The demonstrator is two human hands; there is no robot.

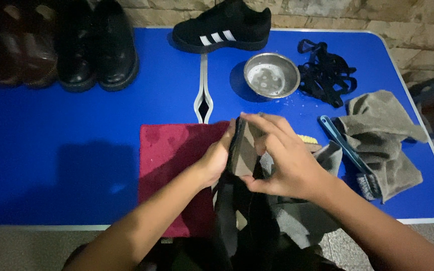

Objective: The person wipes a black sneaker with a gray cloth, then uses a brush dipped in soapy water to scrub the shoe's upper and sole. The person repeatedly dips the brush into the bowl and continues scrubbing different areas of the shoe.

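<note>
Standing between both hands (257,155): black shoe (241,150)

A steel bowl (271,75) holding a little water sits just beyond the fingertips, a tangle of black laces (327,70) beside it. Farther off stands a black sneaker (223,26) with white stripes. Right of the fingers lie a blue brush (348,150) and grey towel (385,135). Far left stand black shoes (96,47) and brown boots (26,47).
</note>
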